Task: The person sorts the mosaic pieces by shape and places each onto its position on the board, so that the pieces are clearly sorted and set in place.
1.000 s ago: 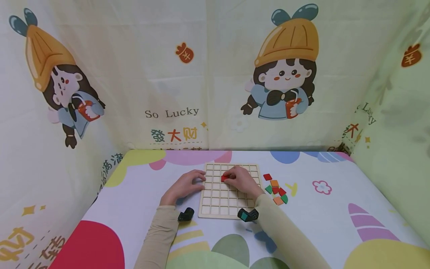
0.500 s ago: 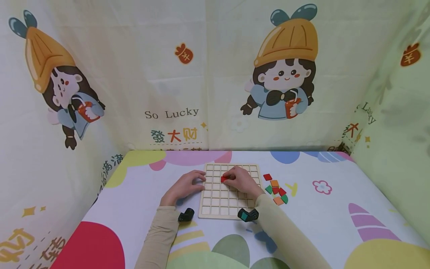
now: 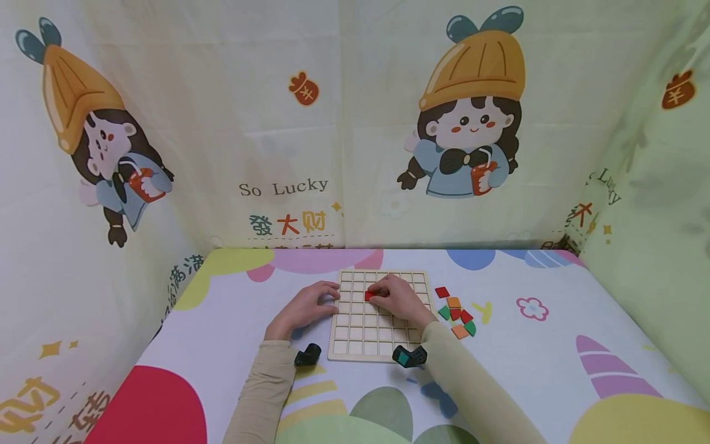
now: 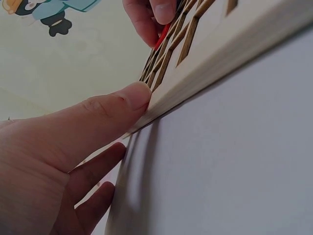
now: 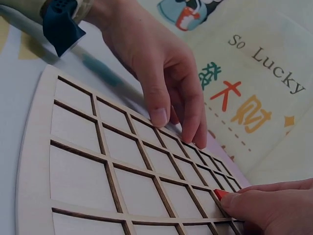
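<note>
A pale wooden grid board [image 3: 349,349] lies on the table, its square cells divided by raised ribs. My right hand [image 3: 396,297] is over its upper middle and pinches a small red tile [image 3: 368,296] between thumb and fingers. In the right wrist view, a red corner [image 5: 220,193] sticks out past the thumb, right at the ribs; the rest is hidden. My left hand [image 3: 306,308] rests at the board's left edge, its fingers loosely bent. Seen from the left wrist, the left thumb [image 4: 134,96] touches the side of the frame.
Right of the board lies a loose group of red, orange and green tiles [image 3: 453,303], some square and some with a curved edge. A patterned cloth [image 3: 532,370] covers the table. Printed curtains [image 3: 366,135] stand behind it and at both sides.
Almost nothing differs. The right hand keeps the red tile at the same cell, with the tile a touch lower than a second ago. The left hand stays at the board's edge.
</note>
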`<action>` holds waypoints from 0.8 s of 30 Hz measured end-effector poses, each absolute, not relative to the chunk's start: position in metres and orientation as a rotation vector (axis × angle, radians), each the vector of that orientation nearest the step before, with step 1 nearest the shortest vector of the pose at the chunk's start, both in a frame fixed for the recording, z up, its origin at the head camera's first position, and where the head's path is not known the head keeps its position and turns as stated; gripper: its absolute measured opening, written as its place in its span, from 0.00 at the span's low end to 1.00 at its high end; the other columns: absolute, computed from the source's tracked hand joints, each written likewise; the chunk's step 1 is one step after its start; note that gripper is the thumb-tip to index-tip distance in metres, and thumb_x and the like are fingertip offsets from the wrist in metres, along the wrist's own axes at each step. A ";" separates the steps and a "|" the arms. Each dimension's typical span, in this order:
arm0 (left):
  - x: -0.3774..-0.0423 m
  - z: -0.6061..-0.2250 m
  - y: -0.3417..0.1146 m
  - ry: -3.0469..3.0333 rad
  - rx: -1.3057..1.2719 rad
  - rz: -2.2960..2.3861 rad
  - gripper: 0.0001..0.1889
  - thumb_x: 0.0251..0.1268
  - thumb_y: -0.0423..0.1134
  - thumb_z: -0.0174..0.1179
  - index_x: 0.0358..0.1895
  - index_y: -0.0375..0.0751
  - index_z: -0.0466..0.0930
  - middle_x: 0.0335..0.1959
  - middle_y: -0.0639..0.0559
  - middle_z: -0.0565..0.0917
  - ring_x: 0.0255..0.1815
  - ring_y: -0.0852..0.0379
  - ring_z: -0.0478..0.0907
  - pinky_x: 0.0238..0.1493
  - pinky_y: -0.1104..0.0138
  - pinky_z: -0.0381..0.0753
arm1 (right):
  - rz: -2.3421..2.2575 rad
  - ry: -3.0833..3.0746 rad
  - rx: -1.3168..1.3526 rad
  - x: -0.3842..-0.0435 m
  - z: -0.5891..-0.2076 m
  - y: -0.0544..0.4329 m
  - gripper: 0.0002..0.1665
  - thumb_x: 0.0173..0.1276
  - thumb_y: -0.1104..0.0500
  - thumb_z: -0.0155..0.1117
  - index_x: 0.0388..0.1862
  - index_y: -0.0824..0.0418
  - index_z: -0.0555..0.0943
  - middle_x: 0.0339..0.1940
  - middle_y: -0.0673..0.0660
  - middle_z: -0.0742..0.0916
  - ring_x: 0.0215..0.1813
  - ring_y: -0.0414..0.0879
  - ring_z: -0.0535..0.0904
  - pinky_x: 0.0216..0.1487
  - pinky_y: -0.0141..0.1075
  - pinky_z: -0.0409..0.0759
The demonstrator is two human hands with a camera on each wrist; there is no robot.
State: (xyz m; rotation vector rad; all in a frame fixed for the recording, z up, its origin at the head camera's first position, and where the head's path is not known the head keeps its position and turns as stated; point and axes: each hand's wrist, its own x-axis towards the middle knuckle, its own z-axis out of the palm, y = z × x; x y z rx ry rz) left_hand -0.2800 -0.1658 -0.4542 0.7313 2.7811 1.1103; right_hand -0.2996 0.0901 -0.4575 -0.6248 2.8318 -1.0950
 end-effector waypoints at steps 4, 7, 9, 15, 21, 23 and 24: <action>-0.279 -0.453 -0.166 2.784 0.732 1.103 0.12 0.59 0.35 0.68 0.46 0.39 0.83 0.62 0.46 0.77 0.68 0.46 0.68 0.70 0.53 0.65 | -1.101 2.830 -0.616 -0.298 -0.457 0.090 0.14 0.66 0.56 0.69 0.50 0.56 0.86 0.38 0.47 0.80 0.40 0.43 0.73 0.43 0.36 0.76; -0.280 -0.454 -0.166 2.783 0.729 1.099 0.12 0.60 0.36 0.68 0.46 0.39 0.83 0.62 0.47 0.77 0.68 0.47 0.68 0.71 0.54 0.64 | -1.109 2.828 -0.603 -0.297 -0.457 0.089 0.14 0.66 0.56 0.69 0.50 0.56 0.86 0.38 0.47 0.80 0.39 0.44 0.73 0.43 0.36 0.76; -0.280 -0.455 -0.166 2.782 0.727 1.099 0.12 0.60 0.36 0.68 0.46 0.39 0.83 0.63 0.47 0.77 0.68 0.47 0.68 0.71 0.54 0.64 | -1.108 2.830 -0.598 -0.297 -0.458 0.089 0.15 0.65 0.55 0.69 0.50 0.56 0.86 0.38 0.48 0.80 0.39 0.44 0.73 0.43 0.36 0.76; -0.282 -0.456 -0.167 2.779 0.736 1.104 0.12 0.60 0.36 0.68 0.46 0.40 0.83 0.63 0.47 0.77 0.68 0.47 0.68 0.71 0.54 0.64 | -1.101 2.837 -0.590 -0.299 -0.459 0.088 0.15 0.65 0.55 0.70 0.51 0.56 0.86 0.38 0.48 0.80 0.39 0.44 0.72 0.42 0.36 0.75; -0.280 -0.455 -0.166 2.779 0.723 1.107 0.12 0.59 0.36 0.69 0.46 0.40 0.83 0.63 0.47 0.77 0.68 0.47 0.68 0.71 0.54 0.63 | -1.103 2.836 -0.580 -0.299 -0.460 0.088 0.15 0.65 0.55 0.70 0.50 0.56 0.86 0.37 0.48 0.80 0.39 0.44 0.72 0.41 0.36 0.75; -0.280 -0.454 -0.166 2.779 0.730 1.112 0.12 0.59 0.36 0.68 0.46 0.39 0.83 0.62 0.47 0.77 0.68 0.46 0.68 0.71 0.53 0.64 | -1.096 2.839 -0.582 -0.298 -0.459 0.089 0.15 0.65 0.55 0.70 0.50 0.56 0.86 0.37 0.48 0.80 0.39 0.44 0.72 0.41 0.36 0.75; -0.280 -0.454 -0.166 2.777 0.728 1.111 0.12 0.59 0.36 0.68 0.46 0.39 0.83 0.62 0.47 0.77 0.68 0.46 0.68 0.71 0.53 0.64 | -1.093 2.840 -0.586 -0.298 -0.459 0.089 0.15 0.65 0.55 0.70 0.50 0.56 0.86 0.37 0.48 0.80 0.38 0.44 0.72 0.41 0.35 0.75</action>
